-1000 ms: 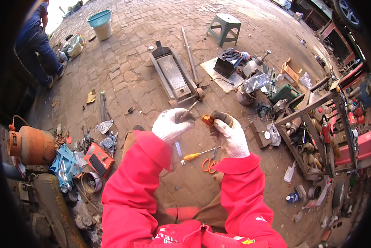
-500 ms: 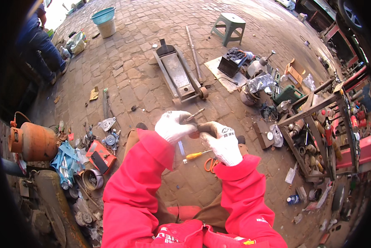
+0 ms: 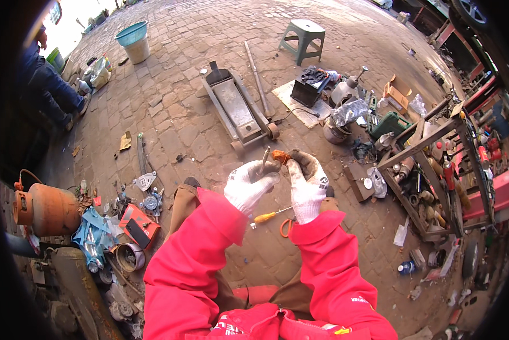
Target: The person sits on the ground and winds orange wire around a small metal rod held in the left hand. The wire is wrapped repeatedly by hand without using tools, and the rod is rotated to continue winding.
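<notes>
My left hand (image 3: 251, 185), in a white work glove smudged dark at the fingertips, is closed around a thin metal rod (image 3: 265, 154) that points up and away from me. Beside it, my right hand (image 3: 307, 187), gloved the same way, pinches a small orange-brown lump (image 3: 280, 157), which looks like a bundle of copper wire. The lump lies close to the rod; whether they touch I cannot tell. Below my hands, a screwdriver with a yellow handle (image 3: 264, 217) and orange-handled scissors (image 3: 286, 228), partly behind my right sleeve, lie on the brick paving.
Ahead stand a floor jack (image 3: 238, 107) and a green stool (image 3: 303, 42). To the right are a metal frame (image 3: 418, 150) full of parts and a green case (image 3: 389, 126). An orange gas cylinder (image 3: 53, 208) and a red box (image 3: 138, 224) are left. A person (image 3: 47, 85) stands far left.
My hands have tilted upward and shifted slightly. The rod now points more steeply up, and the orange-brown lump has come into clear sight at my right fingertips. The view has shifted a little.
</notes>
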